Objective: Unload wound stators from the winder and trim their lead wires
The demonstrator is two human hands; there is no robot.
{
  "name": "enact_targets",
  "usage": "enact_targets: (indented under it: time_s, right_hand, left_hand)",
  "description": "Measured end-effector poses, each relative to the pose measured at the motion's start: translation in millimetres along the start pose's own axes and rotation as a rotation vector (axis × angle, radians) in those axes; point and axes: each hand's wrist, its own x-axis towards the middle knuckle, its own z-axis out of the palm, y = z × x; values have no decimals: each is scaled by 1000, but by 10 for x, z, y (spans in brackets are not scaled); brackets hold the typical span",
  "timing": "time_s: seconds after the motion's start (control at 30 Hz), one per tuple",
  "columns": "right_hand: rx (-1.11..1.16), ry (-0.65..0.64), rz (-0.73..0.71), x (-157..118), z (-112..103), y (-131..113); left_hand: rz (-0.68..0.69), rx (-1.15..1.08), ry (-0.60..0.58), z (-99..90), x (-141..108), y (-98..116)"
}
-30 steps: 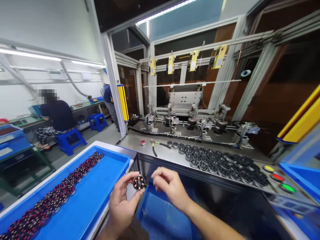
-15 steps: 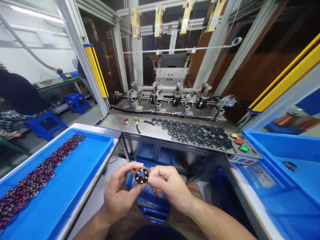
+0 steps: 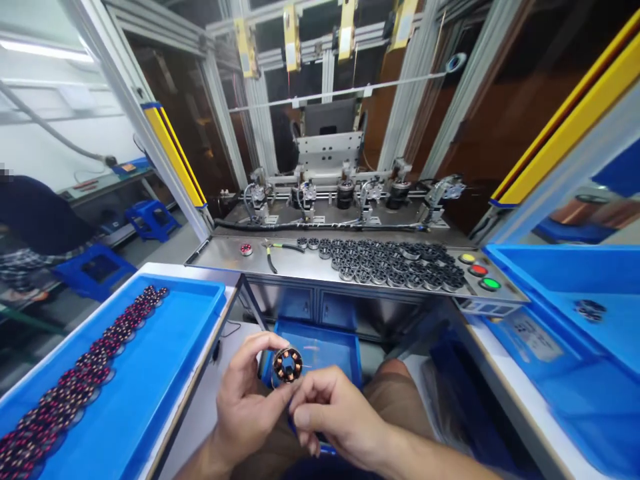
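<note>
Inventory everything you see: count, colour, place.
Wound ring: 1, black-copper, lower centre
Bench: 1, silver, centre
Dark rings: many, black, bench
Pliers: 1, green-black, on bench
Single ring: 1, red, by pliers
Tray: 1, blue, left
Tray rings: many, black-pink, left
Bins: at least 2, blue, right, below
Buttons: 3, yellow, red, green, right
Fixtures: several, silver, behind bench
Boxes: 4, yellow, overhead
Posts: 2, yellow, left, right
Stools: 2, blue, far left
Person: 1, dark top, far left
Left hand: 1, bare, holding wound ring
Right hand: 1, bare, beside left hand
</note>
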Motion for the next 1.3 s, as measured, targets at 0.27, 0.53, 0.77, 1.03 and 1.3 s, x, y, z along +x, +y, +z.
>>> enact_targets:
  time_s: [0.27, 0.53, 0.77, 1.03, 1.3]
  right_hand:
    - [-21, 8, -37, 81, 2, -69]
    - [-168, -87, -165, 127, -126, -155]
    - [-246, 85, -140, 68, -24, -565]
    - [-449, -85, 38, -151, -229, -403]
    - [-734, 166, -275, -241, -109, -762]
  left_hand:
    - [-184, 28, 138, -24, -19, -117]
    - [-356, -8, 77, -108, 37, -162]
    - [-515, -280, 41, 75, -31, 12]
    - [-427, -389, -61, -3, 10, 10]
    - [-200, -58, -174, -31, -107, 43]
